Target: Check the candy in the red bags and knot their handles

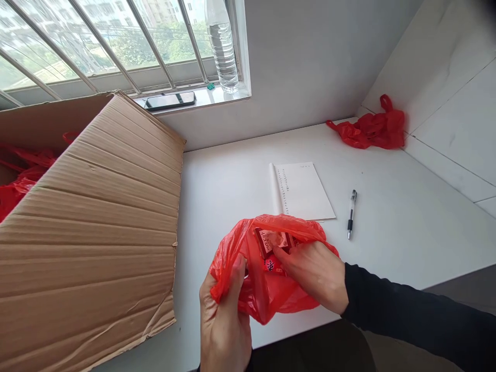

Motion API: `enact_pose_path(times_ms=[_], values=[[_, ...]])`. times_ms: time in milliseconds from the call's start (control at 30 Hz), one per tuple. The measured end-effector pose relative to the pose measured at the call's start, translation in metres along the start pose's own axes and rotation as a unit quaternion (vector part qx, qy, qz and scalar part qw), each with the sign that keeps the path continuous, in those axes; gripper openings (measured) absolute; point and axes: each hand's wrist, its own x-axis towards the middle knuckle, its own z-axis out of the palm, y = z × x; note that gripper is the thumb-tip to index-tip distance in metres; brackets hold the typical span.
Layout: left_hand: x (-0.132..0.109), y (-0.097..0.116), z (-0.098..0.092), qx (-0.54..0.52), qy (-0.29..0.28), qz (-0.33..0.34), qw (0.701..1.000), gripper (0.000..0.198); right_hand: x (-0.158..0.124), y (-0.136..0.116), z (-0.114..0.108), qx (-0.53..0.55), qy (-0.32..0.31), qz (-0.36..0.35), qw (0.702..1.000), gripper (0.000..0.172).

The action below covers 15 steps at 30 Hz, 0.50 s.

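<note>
A thin red plastic bag [267,305] is held with its mouth open above the front of the table. My left hand [227,320] grips the bag's left rim, thumb folded over the plastic. My right hand [315,274] reaches into the bag from the right. Its thumb presses on a small dark-red printed packet [273,242], while its other fingers are hidden behind the packet and the plastic. Just below that packet lies a bright red wrapper [273,265] with dark characters. Whatever sits deeper in the bag is out of sight.
A large cardboard box [116,217] with red bags [27,173] inside fills the left. Behind the bag lie an open notebook [304,191] and a pen [352,214]. Another red bag [374,129] rests in the far right corner. A phone [170,101] and water bottle [222,51] occupy the windowsill.
</note>
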Motion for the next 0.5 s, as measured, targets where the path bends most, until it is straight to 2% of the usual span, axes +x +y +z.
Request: enact_pose_path(times_ms=[133, 167, 300, 400, 500], values=[[0.001, 0.001, 0.001, -0.001, -0.004, -0.038, 0.999, 0.036, 0.001, 0.003, -0.005, 0.052, 0.013, -0.015, 0.998, 0.032], [0.002, 0.001, 0.001, -0.001, -0.005, -0.038, 0.999, 0.036, 0.002, 0.003, -0.004, 0.053, 0.022, -0.011, 0.998, 0.031], [0.002, 0.000, -0.001, -0.001, -0.006, -0.045, 0.999, 0.034, 0.008, 0.005, 0.010, 0.018, 0.052, 0.009, 0.998, 0.045], [0.000, -0.001, -0.004, 0.006, -0.006, -0.063, 0.998, 0.034, 0.011, 0.007, 0.014, 0.020, 0.060, 0.015, 0.998, 0.028], [-0.002, 0.001, -0.006, 0.000, -0.009, -0.067, 0.998, 0.031, 0.009, 0.010, 0.007, 0.024, 0.081, 0.033, 0.996, 0.014]])
